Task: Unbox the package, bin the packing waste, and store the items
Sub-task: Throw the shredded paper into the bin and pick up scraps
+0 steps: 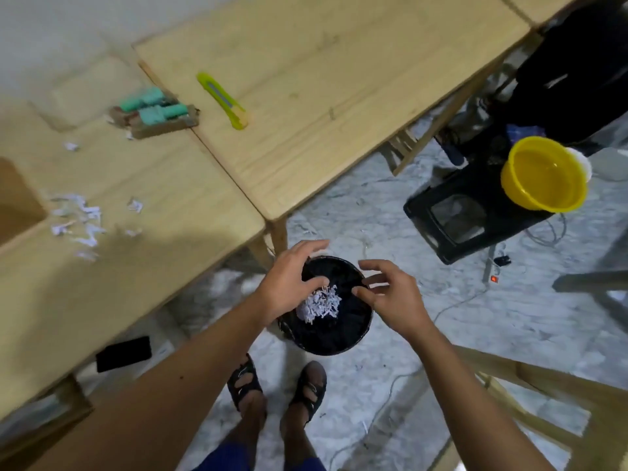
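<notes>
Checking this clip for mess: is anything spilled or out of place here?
Yes. Loose paper shreds lie scattered on the left table, and more litter the floor, outside the black bin. Both hands hover open over the bin.

The bin [326, 307] stands on the floor at lower centre, shredded paper [321, 305] in it, both hands above its rim. Upper left, on the counter [306, 96], the cutter [222, 100] lies right of the opened box [156, 115]; paper scraps [80, 219] lie at left.
</notes>
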